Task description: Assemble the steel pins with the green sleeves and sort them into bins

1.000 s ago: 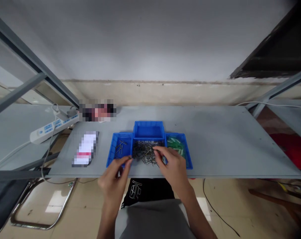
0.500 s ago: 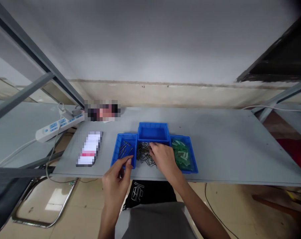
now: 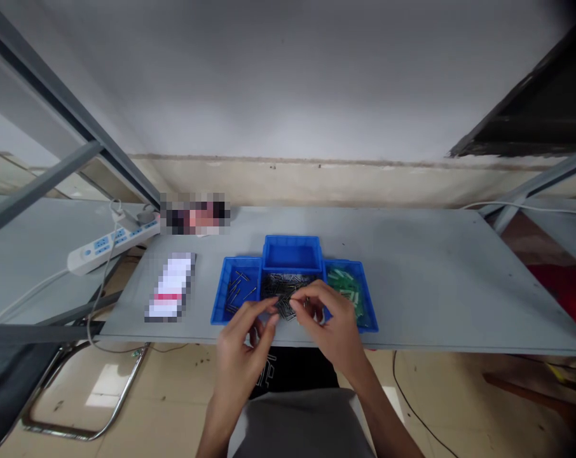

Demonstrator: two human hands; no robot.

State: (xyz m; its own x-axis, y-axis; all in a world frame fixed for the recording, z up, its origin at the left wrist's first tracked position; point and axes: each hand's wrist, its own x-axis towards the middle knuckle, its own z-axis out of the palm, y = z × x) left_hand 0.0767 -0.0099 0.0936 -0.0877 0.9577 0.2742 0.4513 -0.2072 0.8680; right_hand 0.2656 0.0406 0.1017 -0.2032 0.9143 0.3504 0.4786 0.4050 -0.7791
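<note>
Over the front of the middle blue tray, my right hand pinches thumb and forefinger together; what lies between the tips is too small to make out. My left hand faces it from the left, thumb and forefinger slightly apart with nothing visible between them. Beneath both hands is a pile of thin metal pins, partly hidden by the fingers. A few similar pins lie loose in the left blue tray. In the right blue tray are small clear-white pieces on green plastic, partly behind my right hand.
Behind the middle tray stands another blue tray. To the left on the grey table lie a pixelated phone and a blurred-out item. A white power strip with cables lies beyond, beside the metal frame.
My right hand has lifted out of the pin pile and drawn back toward me. My left hand has moved right, from the left tray to near the right fingertips, and its pinch has loosened.
</note>
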